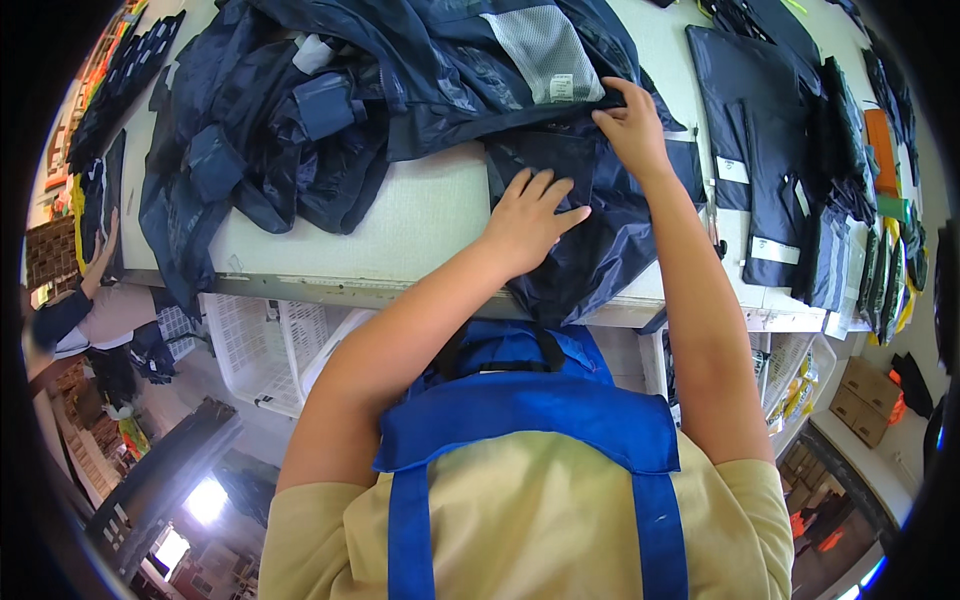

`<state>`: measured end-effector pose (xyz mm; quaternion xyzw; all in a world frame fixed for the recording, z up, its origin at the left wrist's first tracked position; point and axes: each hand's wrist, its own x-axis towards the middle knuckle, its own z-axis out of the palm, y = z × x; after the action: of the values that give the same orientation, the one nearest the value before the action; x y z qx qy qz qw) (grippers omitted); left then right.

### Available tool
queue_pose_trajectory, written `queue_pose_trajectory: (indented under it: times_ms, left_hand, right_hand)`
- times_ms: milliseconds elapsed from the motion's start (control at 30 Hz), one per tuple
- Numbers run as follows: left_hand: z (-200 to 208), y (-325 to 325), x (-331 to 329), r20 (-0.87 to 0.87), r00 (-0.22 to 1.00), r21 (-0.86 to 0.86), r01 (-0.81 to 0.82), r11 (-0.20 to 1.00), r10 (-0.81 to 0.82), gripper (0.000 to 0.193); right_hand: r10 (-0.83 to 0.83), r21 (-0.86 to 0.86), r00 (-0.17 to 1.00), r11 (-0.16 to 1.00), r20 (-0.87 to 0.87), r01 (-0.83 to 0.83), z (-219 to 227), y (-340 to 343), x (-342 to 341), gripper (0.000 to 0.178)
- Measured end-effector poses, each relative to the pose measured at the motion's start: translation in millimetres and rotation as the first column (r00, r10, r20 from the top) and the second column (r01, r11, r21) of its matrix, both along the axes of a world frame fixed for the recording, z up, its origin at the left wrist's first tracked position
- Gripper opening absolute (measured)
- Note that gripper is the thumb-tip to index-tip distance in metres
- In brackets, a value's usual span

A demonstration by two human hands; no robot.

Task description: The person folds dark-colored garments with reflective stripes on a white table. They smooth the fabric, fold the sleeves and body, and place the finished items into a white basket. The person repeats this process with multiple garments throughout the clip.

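A navy jacket [440, 85] of thin, shiny cloth lies crumpled across the table in front of me. Grey-white mesh lining [530, 45] shows on its turned-out side, with a small white label [562, 88] at the hem. My right hand [632, 125] pinches the jacket's edge beside that label between thumb and fingers. Nearer to me, my left hand [533, 222] lies with fingers spread on dark navy fabric [600, 255], which hangs over the table's front edge. I cannot tell whether this fabric belongs to the same jacket. Bunched sleeves [290, 130] spread out to the left.
Folded dark garments [755, 120] with white labels lie on the table [430, 205] at the right. White plastic baskets [250, 345] stand beneath the table. At the far left, another person's hand [102, 245] touches dark garments. Cardboard boxes [865, 400] stand at the lower right.
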<state>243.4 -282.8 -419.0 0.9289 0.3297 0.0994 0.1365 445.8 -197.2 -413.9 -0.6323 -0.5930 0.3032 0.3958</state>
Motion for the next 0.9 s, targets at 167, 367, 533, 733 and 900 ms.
queue_pose_trajectory:
  times_ms: [167,367,533,733,900]
  left_hand:
    - [-17.7,15.3,3.8,-0.178,0.982,-0.285,-0.114,0.952,0.065,0.087]
    - [-29.6,7.6,12.0,-0.149,0.978,-0.241,-0.176,0.954,0.143,0.077]
    - [-53.4,30.9,-2.1,0.274,0.927,-0.712,0.017,0.702,0.255,0.068]
    - [-5.4,51.4,-23.5,0.295,0.456,-0.945,0.009,0.327,0.840,0.070]
    - [-9.2,44.5,-10.6,0.443,0.874,-0.160,-0.143,0.977,0.201,0.046]
  right_hand:
    - [-0.427,0.259,0.651,0.903,0.628,0.343,-17.1,-128.5,40.0,0.064]
    - [-0.639,-0.427,0.527,0.768,-0.561,0.477,7.1,-143.2,29.5,0.046]
    - [0.277,-0.120,0.873,0.961,0.401,-0.250,51.6,-114.0,-21.0,0.049]
    - [0.589,-0.314,0.541,0.796,0.601,-0.518,19.6,-111.5,-13.6,0.045]
    - [0.682,-0.378,0.525,0.726,0.510,-0.575,31.4,-104.8,-6.9,0.038]
